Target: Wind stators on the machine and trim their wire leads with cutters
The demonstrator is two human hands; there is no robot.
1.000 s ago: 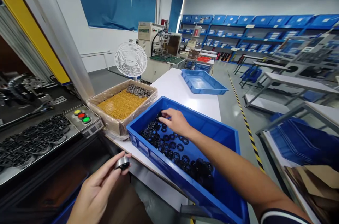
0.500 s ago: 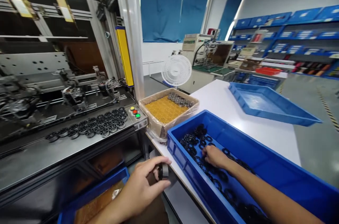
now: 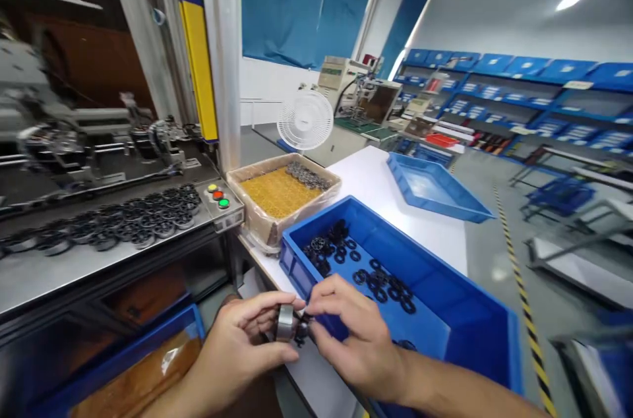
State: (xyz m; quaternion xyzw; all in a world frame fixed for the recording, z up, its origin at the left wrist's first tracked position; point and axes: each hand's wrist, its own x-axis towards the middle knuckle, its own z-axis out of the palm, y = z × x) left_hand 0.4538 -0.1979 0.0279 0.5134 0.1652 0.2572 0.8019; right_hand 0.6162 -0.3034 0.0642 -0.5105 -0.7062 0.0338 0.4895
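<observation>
My left hand (image 3: 254, 332) grips a metal ring (image 3: 285, 323) with a dark inside, thumb below and fingers above. Close against it, my right hand (image 3: 353, 332) pinches a small black ring-shaped part (image 3: 302, 328) at the ring's open side. Fingers partly cover both parts, so I cannot tell whether one sits inside the other. Behind my right hand, a deep blue bin (image 3: 475, 312) holds loose black ring-shaped parts (image 3: 378, 281), scattered and in a heap at its far left end.
A plastic-lined carton (image 3: 257, 227) of yellow and grey parts stands behind the bin. Left is a machine bench (image 3: 99, 273) with rows of black-and-silver rings (image 3: 143, 217) and a button box (image 3: 220, 204). A white fan (image 3: 305, 120) and shallow blue tray (image 3: 435, 187) lie beyond.
My right hand has come out of the blue bin with a black part and moved left to the ring in my left hand. The view has turned rightward.
</observation>
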